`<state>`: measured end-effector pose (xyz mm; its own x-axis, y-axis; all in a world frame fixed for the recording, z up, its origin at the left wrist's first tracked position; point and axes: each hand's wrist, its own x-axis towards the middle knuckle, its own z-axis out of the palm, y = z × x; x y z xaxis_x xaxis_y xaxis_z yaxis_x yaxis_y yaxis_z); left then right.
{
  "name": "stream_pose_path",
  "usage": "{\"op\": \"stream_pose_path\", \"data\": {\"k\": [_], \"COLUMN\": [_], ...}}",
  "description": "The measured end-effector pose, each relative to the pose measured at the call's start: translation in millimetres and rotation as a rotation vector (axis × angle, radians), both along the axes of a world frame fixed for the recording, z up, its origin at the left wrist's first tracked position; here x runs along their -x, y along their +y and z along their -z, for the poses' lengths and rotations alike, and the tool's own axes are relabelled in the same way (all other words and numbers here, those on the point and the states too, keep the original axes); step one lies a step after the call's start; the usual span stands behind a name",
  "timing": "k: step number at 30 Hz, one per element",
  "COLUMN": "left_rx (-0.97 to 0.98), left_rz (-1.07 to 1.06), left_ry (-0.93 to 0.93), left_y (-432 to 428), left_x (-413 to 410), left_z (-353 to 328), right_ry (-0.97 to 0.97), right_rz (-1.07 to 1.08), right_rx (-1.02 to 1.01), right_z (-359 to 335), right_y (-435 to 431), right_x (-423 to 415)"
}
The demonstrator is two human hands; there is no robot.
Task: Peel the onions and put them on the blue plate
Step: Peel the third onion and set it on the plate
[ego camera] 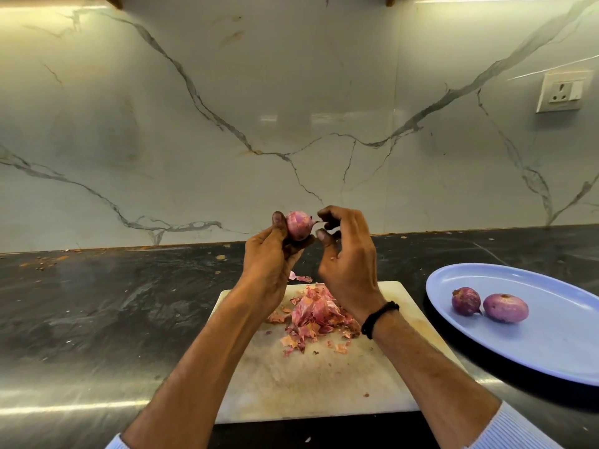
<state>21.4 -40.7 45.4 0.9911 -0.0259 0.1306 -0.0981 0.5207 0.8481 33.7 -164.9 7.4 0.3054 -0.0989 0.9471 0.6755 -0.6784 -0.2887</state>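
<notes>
1. The onion [299,229] is held in the air beyond the 12 o'clock edge of the board [311,384]. My left hand [270,264] grips it from below with curled fingers, and its pink surface looks mostly bare.
2. My right hand [346,254] sits at the onion's 3 o'clock, its fingertips [321,235] closed in a pinch on the thin tail [316,222].
3. First risk, as I judge it: a sharp tug could snap the dry tail short. That would leave the root stub and a strip of skin on the bulb.
4. Second risk: the bulb looks slick and is held only by the fingers. If the pull outweighs the grip, it could pop free and roll across the counter [113,303].
5. The skins [316,314] are heaped on the board below my wrists, with a few flakes past its 12 o'clock edge. Loose scraps could ride along on the onion.
6. The plate [551,351] lies at the board's 3 o'clock and holds two onions [466,301] [505,307] that almost touch. A careless drop there could knock them rolling toward the rim.
</notes>
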Motion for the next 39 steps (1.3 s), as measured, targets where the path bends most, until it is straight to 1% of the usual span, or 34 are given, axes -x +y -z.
{"op": "stream_pose_path", "data": {"k": [5, 17, 24, 27, 31, 39], "left_rx": [-0.040, -0.075, -0.063, -0.026, -0.007, -0.036], "left_rz": [0.002, 0.013, 0.005, 0.000, 0.001, 0.006], "left_ry": [-0.015, -0.018, -0.010, 0.001, -0.008, -0.062], "left_y": [-1.1, -2.2, -2.7, -2.7, -1.2, -0.5], "left_x": [0.8, 1.5, 0.6, 1.7, 2.9, 5.1], "left_z": [3.0, 3.1, 4.1, 2.3, 1.2, -2.2], "right_ry": [0.027, -0.002, -0.008, -0.016, -0.002, -0.034], "right_rz": [-0.050, -0.034, -0.008, 0.005, -0.031, -0.021], "right_rx": [0.054, 0.065, 0.094, 0.077, 0.043, -0.030], "right_z": [0.8, 4.2, 5.4, 5.1, 3.7, -2.5], "right_y": [0.2, -2.4, -1.6, -3.3, -3.7, -4.7], "right_x": [-2.4, -8.0, -6.2, -5.7, -6.4, -2.4]}}
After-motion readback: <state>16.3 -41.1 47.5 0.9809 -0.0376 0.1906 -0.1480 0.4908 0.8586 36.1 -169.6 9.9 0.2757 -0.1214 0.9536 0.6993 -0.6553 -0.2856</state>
